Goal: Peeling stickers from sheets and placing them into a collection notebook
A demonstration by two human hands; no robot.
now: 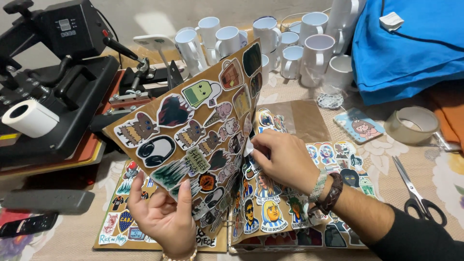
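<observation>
floral-patterned tablecloth (pixel 435 169), pale wall (pixel 145 14) behind, soft indoor light

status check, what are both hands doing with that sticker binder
Left hand props up a brown sticker page. Right hand pinches a sticker at the page edge. Binder lies open beneath. Scissors and tape roll sit clear, right.

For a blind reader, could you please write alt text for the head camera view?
A person's left hand lifts a brown page of a sticker binder while the right hand pinches a sticker near the spine. White mugs, a heat press, tape and scissors surround it.
</observation>
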